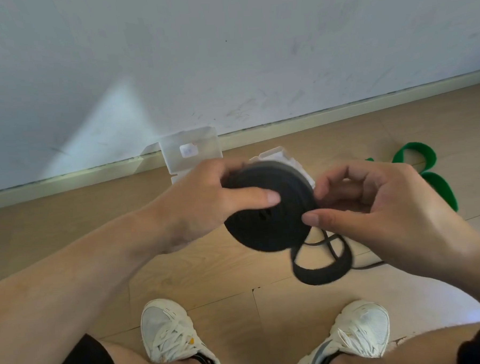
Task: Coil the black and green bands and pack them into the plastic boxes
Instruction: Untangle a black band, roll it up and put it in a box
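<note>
Your white lace-up sneakers [169, 333] sit nearest, on the light wood-plank floor [210, 269] below a scuffed white wall [226, 43]. Left hand [195, 203] clamps the tightly wound black band coil [268, 211], thumb across its face; right hand [373, 202] pinches its edge, loose tail [321, 269] dangling. Clear plastic boxes [190, 153] partly hidden behind; green band [427, 166] lies right.

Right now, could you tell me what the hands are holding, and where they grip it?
Both hold the black band coil: left hand across its flat face, right hand pinching its outer rim.
</note>
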Tool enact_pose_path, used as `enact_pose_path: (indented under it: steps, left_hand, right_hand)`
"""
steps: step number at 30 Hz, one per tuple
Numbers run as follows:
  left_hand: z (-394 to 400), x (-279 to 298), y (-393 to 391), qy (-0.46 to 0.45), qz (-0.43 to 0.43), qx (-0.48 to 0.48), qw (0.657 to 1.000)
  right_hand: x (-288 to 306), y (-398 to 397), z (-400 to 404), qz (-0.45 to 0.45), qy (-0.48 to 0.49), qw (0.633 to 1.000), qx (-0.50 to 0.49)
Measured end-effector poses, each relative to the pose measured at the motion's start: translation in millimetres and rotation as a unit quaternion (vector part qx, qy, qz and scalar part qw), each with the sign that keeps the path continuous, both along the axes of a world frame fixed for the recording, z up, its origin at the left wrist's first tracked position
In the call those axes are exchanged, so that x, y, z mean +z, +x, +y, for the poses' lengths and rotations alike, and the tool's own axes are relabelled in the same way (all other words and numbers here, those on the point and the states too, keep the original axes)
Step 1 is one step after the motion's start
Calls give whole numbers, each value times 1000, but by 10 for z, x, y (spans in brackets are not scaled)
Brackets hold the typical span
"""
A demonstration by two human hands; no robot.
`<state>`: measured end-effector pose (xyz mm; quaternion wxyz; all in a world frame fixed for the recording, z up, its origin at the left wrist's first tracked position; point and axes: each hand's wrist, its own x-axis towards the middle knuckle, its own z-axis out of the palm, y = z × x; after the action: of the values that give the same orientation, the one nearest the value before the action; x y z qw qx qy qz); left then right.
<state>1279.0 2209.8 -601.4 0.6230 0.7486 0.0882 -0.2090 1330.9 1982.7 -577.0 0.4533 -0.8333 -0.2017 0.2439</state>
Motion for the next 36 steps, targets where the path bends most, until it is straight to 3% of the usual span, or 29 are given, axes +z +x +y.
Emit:
enact_pose_path:
  steps: [3,6,10,14,18,23,27,31,36]
  left_hand:
    - [-70,28,-47,108,-36,-91,989]
    - [-163,-13,-111,135,-59,-109,983]
    - [-183,-84,-112,-32,30,0,999]
    - [-268,-101,-109,-132,88,105,982]
    - [-287,-108,-78,-208,108,207,950]
    - [-279,-128,-40,-281,112,295,906]
    - [-269,-128,-24,-327,105,346,873]
    - [-253,-70,6,-371,86,383,842]
    - [-236,53,-4,-375,56,399,835]
  right_hand:
    - [16,-32,0,-37,-53,997,42]
    - [15,-50,18,-40,-72,994,75]
    - [20,34,26,-4,9,1000,7]
    - [-23,94,37,34,92,993,-58]
    - [-126,83,47,15,117,987,-108]
    - [-258,23,113,25,155,976,-153]
    - [-314,-4,202,2,122,977,-177]
    - [-299,26,321,112,202,950,-208]
    - [-200,3,477,191,291,905,-247]
